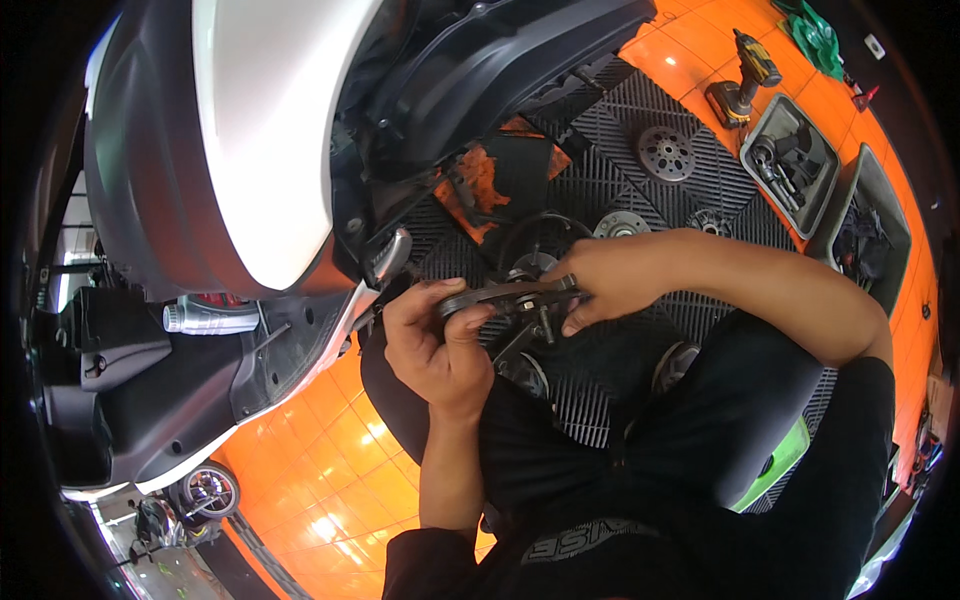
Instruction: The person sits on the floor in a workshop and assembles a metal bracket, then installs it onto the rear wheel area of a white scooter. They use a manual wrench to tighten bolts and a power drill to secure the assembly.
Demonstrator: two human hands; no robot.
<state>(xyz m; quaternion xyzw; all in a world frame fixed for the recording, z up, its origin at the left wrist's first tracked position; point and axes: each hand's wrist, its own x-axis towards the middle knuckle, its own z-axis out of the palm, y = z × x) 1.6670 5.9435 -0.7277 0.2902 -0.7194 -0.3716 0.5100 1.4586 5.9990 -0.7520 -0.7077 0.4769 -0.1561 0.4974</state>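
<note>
Both of my hands hold a dark metal clutch shoe assembly [520,298] in front of my knees, seen nearly edge-on, with a bolt near its middle. My left hand [437,345] pinches its left end between thumb and fingers. At the other end, my right hand [605,278] grips it, fingers partly hidden behind the part. On the black ribbed mat [605,125] beyond lie a round drilled clutch drum [667,154], a grey metal disc [621,224] and a smaller toothed part [708,221], partly behind my right forearm.
A white and black scooter [270,130] fills the upper left. A silver bottle [212,318] lies on its footboard. A cordless impact driver [743,80] stands at the upper right, near a tray of tools [822,140] and a second grey bin [885,185]. Orange tiles [320,480] surround the mat.
</note>
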